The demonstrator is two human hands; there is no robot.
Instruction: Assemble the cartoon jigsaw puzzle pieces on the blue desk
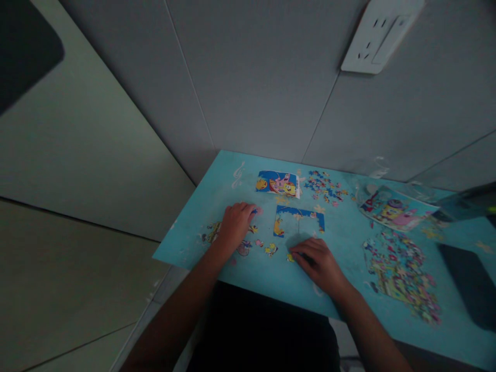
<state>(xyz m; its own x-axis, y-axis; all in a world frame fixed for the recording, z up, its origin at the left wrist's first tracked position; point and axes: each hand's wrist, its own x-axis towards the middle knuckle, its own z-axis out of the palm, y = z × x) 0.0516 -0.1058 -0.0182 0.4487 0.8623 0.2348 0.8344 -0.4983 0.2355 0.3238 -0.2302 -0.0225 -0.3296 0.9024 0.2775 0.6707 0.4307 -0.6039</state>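
Left hand (235, 223) lies palm down on the bench (341, 243), fingers curled loosely over loose puzzle pieces (248, 245); whether it grips one cannot be told. Right hand (315, 261) rests flat, fingers extended toward a small yellow piece (290, 257) at its fingertips, touching or just beside it, nothing enclosed.

Between and just beyond the hands sits the partly assembled puzzle (299, 219): a blue border section with open centre. Further loose pieces lie under and beside the left hand.

Beyond it, a reference picture (277, 184) shows cartoon figures in yellow and pink on blue. Right of that, a scatter of small pieces (324, 187). At far right, a second printed card (395, 211) and, nearer, a large heap of unsorted pieces (403, 274). A dark flat object (470, 284) lies at the right edge.

No writing or brand is legible on any item. A white wall socket (382, 33) is mounted above.
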